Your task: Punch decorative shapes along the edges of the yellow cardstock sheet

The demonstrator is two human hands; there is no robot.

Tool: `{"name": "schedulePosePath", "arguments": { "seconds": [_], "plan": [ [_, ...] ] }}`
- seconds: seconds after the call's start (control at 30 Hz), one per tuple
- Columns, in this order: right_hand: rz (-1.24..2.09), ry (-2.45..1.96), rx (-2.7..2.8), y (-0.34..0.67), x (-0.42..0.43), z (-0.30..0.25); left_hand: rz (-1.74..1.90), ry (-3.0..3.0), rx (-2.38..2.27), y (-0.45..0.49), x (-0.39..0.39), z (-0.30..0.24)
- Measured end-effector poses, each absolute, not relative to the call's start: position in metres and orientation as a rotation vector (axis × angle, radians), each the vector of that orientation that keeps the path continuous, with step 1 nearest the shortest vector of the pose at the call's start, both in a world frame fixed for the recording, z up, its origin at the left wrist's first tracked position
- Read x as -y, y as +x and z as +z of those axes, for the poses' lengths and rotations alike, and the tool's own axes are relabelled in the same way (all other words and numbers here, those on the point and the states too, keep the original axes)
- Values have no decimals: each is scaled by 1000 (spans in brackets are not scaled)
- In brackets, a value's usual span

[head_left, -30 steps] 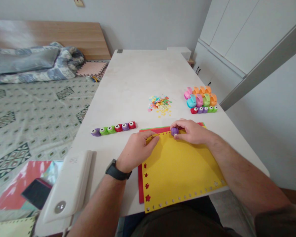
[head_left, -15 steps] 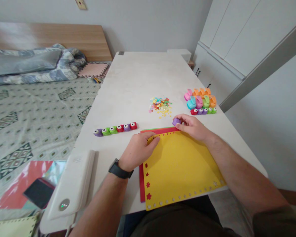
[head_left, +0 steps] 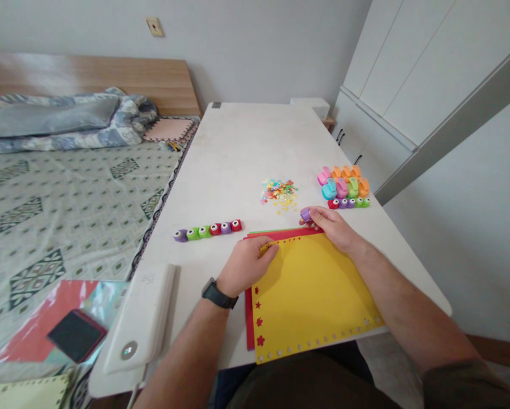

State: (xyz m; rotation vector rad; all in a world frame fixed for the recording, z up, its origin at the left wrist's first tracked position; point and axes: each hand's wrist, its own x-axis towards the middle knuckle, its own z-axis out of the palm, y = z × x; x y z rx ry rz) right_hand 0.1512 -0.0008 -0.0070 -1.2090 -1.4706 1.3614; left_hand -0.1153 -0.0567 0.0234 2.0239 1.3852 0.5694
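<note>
A yellow sheet of paper [head_left: 318, 289] lies on red paper [head_left: 250, 324] at the table's near edge. Small shapes are cut out along its left, bottom and part of its top border. My left hand [head_left: 249, 262] is closed on the sheet's top left corner, thumb above and the other fingers partly hidden. At the top edge, my right hand [head_left: 332, 225] grips a small purple craft punch [head_left: 306, 216] between thumb and fingers. Whether the paper sits in the punch's slot I cannot tell.
A row of small punches [head_left: 208, 231] stands left of the paper. Confetti [head_left: 279, 192] is heaped beyond it, with more punches [head_left: 344, 187] at the right. A white appliance [head_left: 139, 318] lies front left. Beside the white table [head_left: 255, 136] is a bed [head_left: 80, 216].
My right hand has shifted its hold on the purple punch, and the thumb now lies higher against it. My left hand stays on the paper's corner. The camera view has tilted slightly.
</note>
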Motion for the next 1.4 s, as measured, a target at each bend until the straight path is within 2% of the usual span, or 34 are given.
{"name": "schedulePosePath", "arguments": {
  "seconds": [0.8,1.4],
  "plan": [
    [1137,-1242,1526,146,-18,-5,616,1986,-1353,-117,56,15],
    [1105,-1386,1644,137,-43,4,651,2007,-1355,-117,56,15]
  ]
}}
